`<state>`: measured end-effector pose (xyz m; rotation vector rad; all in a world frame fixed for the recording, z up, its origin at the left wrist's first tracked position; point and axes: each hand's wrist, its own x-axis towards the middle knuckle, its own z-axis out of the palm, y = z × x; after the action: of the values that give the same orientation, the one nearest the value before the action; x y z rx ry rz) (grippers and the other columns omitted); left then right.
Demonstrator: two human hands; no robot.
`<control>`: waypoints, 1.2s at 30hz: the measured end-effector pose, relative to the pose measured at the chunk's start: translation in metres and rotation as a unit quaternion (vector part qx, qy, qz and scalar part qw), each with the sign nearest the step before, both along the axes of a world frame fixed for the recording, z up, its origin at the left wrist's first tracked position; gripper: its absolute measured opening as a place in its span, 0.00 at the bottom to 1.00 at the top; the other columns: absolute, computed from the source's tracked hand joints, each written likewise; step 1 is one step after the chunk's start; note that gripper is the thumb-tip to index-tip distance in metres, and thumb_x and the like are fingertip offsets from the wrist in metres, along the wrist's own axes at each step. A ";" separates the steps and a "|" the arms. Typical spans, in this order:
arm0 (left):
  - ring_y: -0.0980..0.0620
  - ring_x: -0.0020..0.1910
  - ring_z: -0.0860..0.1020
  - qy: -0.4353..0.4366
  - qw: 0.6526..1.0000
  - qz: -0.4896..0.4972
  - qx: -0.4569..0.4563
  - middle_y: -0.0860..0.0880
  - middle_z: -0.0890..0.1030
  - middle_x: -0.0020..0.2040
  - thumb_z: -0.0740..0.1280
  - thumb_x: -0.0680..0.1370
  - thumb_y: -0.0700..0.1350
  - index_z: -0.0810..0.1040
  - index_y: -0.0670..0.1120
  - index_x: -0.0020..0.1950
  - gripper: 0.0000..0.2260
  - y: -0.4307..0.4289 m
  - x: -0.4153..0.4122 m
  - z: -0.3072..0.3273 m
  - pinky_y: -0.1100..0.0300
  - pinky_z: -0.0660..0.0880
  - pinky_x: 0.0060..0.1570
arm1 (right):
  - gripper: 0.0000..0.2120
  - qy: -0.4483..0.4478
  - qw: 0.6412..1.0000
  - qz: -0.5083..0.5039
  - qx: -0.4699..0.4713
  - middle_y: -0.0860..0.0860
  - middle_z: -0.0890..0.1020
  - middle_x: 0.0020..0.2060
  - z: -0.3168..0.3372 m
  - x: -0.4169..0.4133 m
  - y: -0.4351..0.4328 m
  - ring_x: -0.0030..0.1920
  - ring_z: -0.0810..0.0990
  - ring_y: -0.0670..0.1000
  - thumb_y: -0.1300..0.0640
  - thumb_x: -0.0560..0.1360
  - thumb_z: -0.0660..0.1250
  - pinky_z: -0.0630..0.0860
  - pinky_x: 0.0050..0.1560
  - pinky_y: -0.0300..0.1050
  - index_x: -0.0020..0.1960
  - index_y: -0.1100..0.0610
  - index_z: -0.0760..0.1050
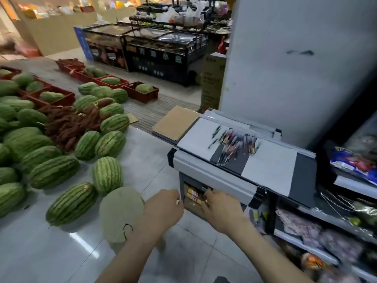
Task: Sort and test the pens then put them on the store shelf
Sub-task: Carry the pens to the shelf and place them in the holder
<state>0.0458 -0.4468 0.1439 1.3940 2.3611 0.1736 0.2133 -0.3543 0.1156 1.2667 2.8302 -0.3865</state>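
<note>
While the pens lie in a loose heap up on the flat top of the shelf unit, both hands are down below it, well apart from them. Red, blue and black barrels are fanned out across a dark strip of the top, spilling onto the white paper sheet on the far side. Two or three dark pens sit a little apart from the heap on that sheet. A second white sheet covers the near side, and a brown cardboard board lies at the far end of the top.

Down at the unit's end panel, the right hand is at the open compartment, fingers curled against the yellow-and-red packets inside; whether it grips one, I cannot tell. The left hand hangs just beside it, fingers curled in, a small pale scrap showing at the fingertips. Pinched or not, too blurred to call.

To the right, lower shelves carry bagged goods. A grey pillar rises behind the unit. Out left on the tiled floor lie striped watermelons, with one pale round melon nearest the left forearm. Beyond them are a heap of brown tubers and red crates. Glass-topped freezer chests stand at the back.
</note>
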 end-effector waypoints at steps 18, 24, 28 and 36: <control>0.50 0.40 0.81 -0.023 0.987 -0.142 -0.066 0.49 0.82 0.44 0.62 0.82 0.49 0.80 0.46 0.53 0.10 0.297 0.006 -0.039 0.57 0.75 0.36 | 0.14 -0.051 0.991 -0.122 -0.010 0.55 0.81 0.56 -0.032 0.032 0.242 0.56 0.78 0.58 0.48 0.84 0.54 0.71 0.53 0.52 0.59 0.56 0.73; 0.45 0.44 0.80 -0.043 0.984 -0.149 -0.084 0.45 0.82 0.47 0.61 0.81 0.46 0.80 0.44 0.53 0.10 0.350 0.010 -0.060 0.51 0.81 0.46 | 0.14 -0.071 0.986 -0.147 -0.042 0.55 0.81 0.55 -0.048 0.042 0.289 0.56 0.78 0.58 0.49 0.84 0.55 0.72 0.52 0.52 0.57 0.55 0.74; 0.44 0.43 0.80 -0.079 0.979 -0.154 -0.104 0.43 0.82 0.45 0.63 0.80 0.46 0.78 0.42 0.51 0.09 0.377 0.008 -0.078 0.54 0.78 0.41 | 0.16 -0.093 0.972 -0.206 -0.065 0.54 0.81 0.58 -0.062 0.042 0.314 0.58 0.78 0.57 0.49 0.82 0.55 0.72 0.56 0.51 0.62 0.55 0.75; 0.48 0.44 0.79 -0.159 0.975 -0.082 -0.132 0.46 0.79 0.44 0.66 0.81 0.52 0.68 0.44 0.46 0.14 0.416 -0.008 -0.113 0.56 0.73 0.44 | 0.21 -0.034 0.908 -0.392 -0.142 0.55 0.79 0.61 -0.070 0.030 0.368 0.61 0.78 0.59 0.45 0.80 0.60 0.74 0.55 0.52 0.65 0.58 0.72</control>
<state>0.0381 -0.0308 0.0307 1.3149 1.9204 0.0321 0.2433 0.0137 0.0453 2.2146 1.9704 -0.7026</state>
